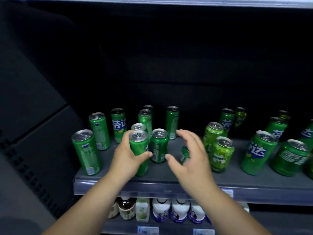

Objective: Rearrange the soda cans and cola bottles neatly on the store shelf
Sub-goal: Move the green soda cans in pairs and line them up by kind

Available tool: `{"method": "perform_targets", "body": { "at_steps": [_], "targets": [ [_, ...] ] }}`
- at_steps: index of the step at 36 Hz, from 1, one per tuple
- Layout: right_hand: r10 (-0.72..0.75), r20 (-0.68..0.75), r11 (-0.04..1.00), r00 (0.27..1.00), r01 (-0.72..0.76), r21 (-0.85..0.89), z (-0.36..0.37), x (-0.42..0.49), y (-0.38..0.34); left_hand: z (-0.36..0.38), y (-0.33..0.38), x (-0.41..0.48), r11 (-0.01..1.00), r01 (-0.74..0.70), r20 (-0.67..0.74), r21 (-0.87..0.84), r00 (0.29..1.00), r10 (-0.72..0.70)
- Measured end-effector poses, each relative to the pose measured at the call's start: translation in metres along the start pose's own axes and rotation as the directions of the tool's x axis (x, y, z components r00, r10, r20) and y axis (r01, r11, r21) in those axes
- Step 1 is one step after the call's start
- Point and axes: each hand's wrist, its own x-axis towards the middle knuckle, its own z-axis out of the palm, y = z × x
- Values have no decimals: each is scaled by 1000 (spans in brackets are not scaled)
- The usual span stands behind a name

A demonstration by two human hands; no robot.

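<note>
Left hand (126, 156): wrapped around one tall can (139, 150), front of shelf (162, 177). Right hand (189, 153): fingers spread, empty, right of that can. Green aluminium cylinders, roughly eighteen. Five bottles (178, 211) below.

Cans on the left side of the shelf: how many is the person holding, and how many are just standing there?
Held can, in the left hand: 1
Standing cans: 8
Half-hidden can, behind the right hand: 1
Total: 10
</note>
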Motion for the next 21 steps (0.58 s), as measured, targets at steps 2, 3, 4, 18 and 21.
{"method": "perform_targets", "body": {
  "at_steps": [2,3,4,18,21],
  "targets": [
    [31,37,999,999,-33,39,24,4,-2,-9,-5,-1,1000,-3,13,1,1000,3],
    [59,46,996,997,-62,58,36,6,-2,-14,-8,-1,1000,-4,14,-1,1000,4],
    [90,48,993,995,-94,76,47,9,-1,-19,-11,-2,1000,-4,11,-6,1000,5],
    [374,-65,922,925,-363,135,106,36,13,-43,-33,0,999,-23,-74,33,997,26],
    [378,-104,923,920,-364,128,104,35,12,-48,-28,-3,997,-55,-79,50,995,59]
  ]
}}
